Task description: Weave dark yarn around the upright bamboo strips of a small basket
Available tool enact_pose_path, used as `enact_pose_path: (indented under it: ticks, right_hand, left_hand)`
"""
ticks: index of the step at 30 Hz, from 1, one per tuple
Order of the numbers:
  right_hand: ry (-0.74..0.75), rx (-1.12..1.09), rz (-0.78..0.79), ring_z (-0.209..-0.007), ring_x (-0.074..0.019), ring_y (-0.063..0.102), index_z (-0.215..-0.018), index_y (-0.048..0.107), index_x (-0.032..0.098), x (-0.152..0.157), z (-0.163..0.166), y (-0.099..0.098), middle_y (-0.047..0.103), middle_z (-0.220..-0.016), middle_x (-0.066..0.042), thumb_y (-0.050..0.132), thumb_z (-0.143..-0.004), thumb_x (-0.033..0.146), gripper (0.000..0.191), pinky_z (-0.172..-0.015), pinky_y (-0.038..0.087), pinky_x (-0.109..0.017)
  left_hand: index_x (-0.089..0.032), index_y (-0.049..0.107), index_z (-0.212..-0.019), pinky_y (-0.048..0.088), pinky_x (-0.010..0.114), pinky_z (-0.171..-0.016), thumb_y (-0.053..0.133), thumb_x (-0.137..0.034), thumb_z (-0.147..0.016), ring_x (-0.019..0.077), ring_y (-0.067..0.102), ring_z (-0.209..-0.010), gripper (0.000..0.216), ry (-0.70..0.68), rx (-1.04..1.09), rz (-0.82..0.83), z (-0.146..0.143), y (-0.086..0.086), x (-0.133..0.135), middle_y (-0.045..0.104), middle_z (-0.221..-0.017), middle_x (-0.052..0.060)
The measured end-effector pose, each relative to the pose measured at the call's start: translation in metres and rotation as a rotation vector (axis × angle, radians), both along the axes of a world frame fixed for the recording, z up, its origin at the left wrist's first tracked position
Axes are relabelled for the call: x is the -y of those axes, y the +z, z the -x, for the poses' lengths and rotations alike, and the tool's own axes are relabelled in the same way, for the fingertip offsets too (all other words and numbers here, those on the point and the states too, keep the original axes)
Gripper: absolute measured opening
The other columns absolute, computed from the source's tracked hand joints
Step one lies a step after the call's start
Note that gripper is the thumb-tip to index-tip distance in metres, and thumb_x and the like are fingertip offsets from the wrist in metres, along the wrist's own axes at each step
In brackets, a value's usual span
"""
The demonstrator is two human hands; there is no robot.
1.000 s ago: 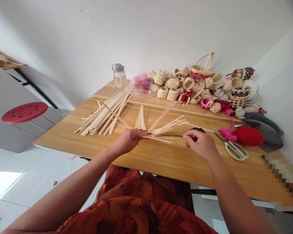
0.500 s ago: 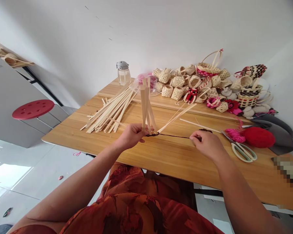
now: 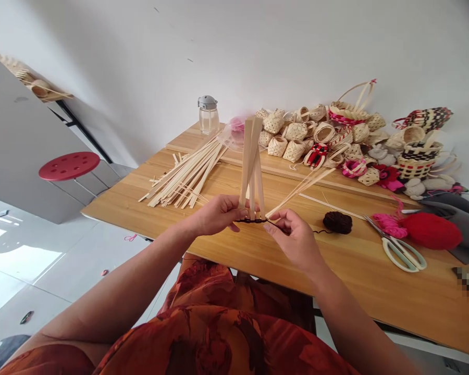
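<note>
My left hand (image 3: 221, 214) is closed on the lower left of a small bundle of woven bamboo strips (image 3: 251, 166), which stand up above the fingers. Dark brown yarn (image 3: 250, 221) runs in and out across the base of the strips. On the right side of that base, my right hand (image 3: 294, 237) pinches the same yarn close to the weave. Thinner strips (image 3: 305, 186) slant out to the right, above the right hand. A ball of dark brown yarn (image 3: 337, 222) lies on the table past the right hand, its loose end trailing toward the fingers.
Loose bamboo strips (image 3: 187, 174) lie piled at the left of the wooden table (image 3: 226, 250). Small woven baskets (image 3: 295, 149) crowd the back by a water bottle (image 3: 208, 114). Scissors (image 3: 400, 250) and a red yarn ball (image 3: 432, 230) are at the right. A red stool (image 3: 69, 165) stands left.
My right hand has come left along the yarn to the edge of the weave, leaving the dark yarn ball in full view. My left hand keeps its hold, and the view has shifted slightly.
</note>
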State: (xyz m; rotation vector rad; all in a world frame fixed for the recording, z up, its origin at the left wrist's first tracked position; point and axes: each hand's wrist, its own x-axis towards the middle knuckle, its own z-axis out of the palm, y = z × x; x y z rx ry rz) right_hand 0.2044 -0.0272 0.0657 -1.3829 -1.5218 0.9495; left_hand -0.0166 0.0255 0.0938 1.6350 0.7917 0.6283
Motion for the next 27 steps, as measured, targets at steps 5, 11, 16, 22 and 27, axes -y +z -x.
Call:
enact_pose_path:
  ticks: [5,11,16,22,27]
  right_hand:
    - [-0.06,0.17,-0.123,-0.049,-0.0101,0.03,-0.094,0.065,0.021,0.002,0.001,0.004,0.033,-0.052,0.01,0.07,-0.084,0.042,0.024,-0.051,0.029,-0.025]
    - [-0.104,0.266,-0.136,-0.046,-0.0096,0.026,-0.072,0.068,0.019,0.006,0.006,-0.005,0.03,-0.048,0.008,0.067,-0.085,0.047,0.031,-0.047,0.024,-0.026]
    - [-0.087,0.24,-0.108,-0.045,-0.0094,0.026,-0.068,0.067,0.019,0.005,0.006,-0.005,0.033,-0.046,0.007,0.068,-0.084,0.048,0.033,-0.046,0.024,-0.026]
    - [-0.005,0.2,-0.082,-0.047,-0.0105,0.031,-0.088,0.074,0.018,0.003,0.002,-0.006,0.036,-0.05,0.007,0.066,-0.085,0.043,0.027,-0.048,0.029,-0.025]
    - [0.091,0.162,-0.04,-0.051,-0.0122,0.037,-0.096,0.075,0.017,0.005,-0.006,-0.011,0.048,-0.055,0.003,0.06,-0.09,0.041,0.03,-0.05,0.032,-0.026]
  left_hand:
    - [-0.021,0.052,-0.122,0.061,0.022,-0.061,0.057,-0.031,-0.091,0.0182,0.069,-0.093,0.033,0.065,0.08,-0.015,-0.004,-0.004,0.007,0.072,-0.101,0.005]
    - [-0.019,0.054,-0.116,0.059,0.023,-0.058,0.063,-0.029,-0.086,0.0149,0.066,-0.076,0.032,0.162,0.089,-0.009,-0.012,-0.013,0.007,0.072,-0.085,0.002]
    - [-0.015,0.075,-0.086,0.057,0.022,-0.058,0.072,-0.037,-0.079,0.0137,0.064,-0.069,0.023,0.12,-0.02,-0.036,-0.015,-0.022,0.003,0.071,-0.078,0.003]
    - [-0.015,0.078,-0.081,0.051,0.023,-0.055,0.073,-0.038,-0.076,0.0148,0.066,-0.061,0.024,0.184,-0.121,-0.056,-0.012,-0.031,-0.009,0.075,-0.073,0.005]
    - [-0.016,0.078,-0.079,0.046,0.02,-0.053,0.07,-0.034,-0.078,0.0127,0.062,-0.056,0.02,0.187,-0.172,-0.128,-0.011,-0.032,-0.01,0.074,-0.066,0.003]
